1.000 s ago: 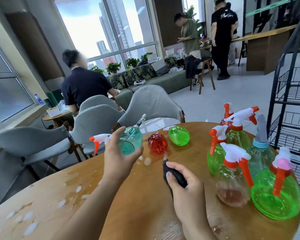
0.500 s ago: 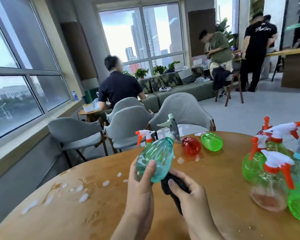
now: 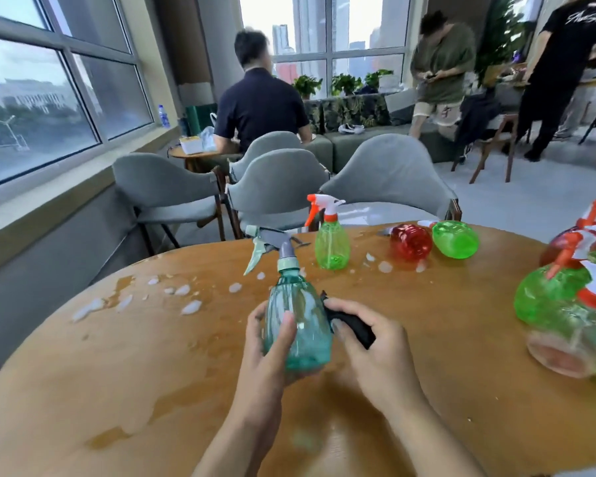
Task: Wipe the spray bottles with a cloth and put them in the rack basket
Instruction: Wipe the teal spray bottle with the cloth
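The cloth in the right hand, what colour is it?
Black cloth, head view.

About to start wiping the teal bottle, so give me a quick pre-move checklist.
1. Left hand grips teal bottle: ok.
2. Right hand holds cloth: ok.
3. Cloth against the bottle's side: ok.
4. Bottle upright, off the table: ok.
5. Table dry: not ok, foam and wet patches.
6. Rack basket within reach: cannot tell, out of view.
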